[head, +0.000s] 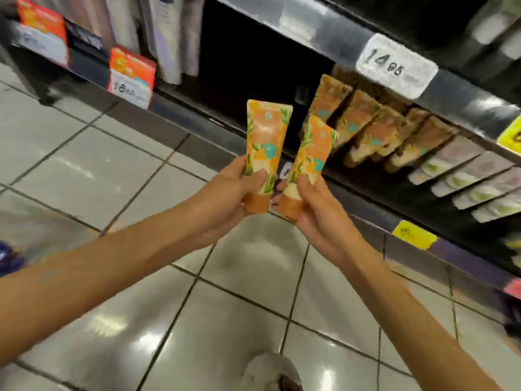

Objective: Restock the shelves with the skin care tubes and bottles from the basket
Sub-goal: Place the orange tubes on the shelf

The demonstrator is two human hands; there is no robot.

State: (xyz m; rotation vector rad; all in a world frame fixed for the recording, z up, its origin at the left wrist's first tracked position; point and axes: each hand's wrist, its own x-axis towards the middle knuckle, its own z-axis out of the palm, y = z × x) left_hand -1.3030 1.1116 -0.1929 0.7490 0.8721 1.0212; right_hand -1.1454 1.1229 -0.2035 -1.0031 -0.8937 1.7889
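Note:
My left hand [225,198] grips an orange floral skin care tube [266,142] near its cap, cap end down. My right hand [315,213] grips a second, matching orange tube [311,153] the same way, just to the right of the first. Both tubes are held up in front of the dark shelf [366,204]. On that shelf, behind the right tube, stands a row of several identical orange tubes [366,128]. The basket is not in view.
Pale grey-green tubes [473,182] fill the shelf to the right of the orange row. A white price tag [394,66] reading 14.95 hangs on the upper shelf edge, and a yellow tag [414,235] on the lower one. Orange price cards [131,74] sit at the left. Glossy floor tiles [112,165] lie below.

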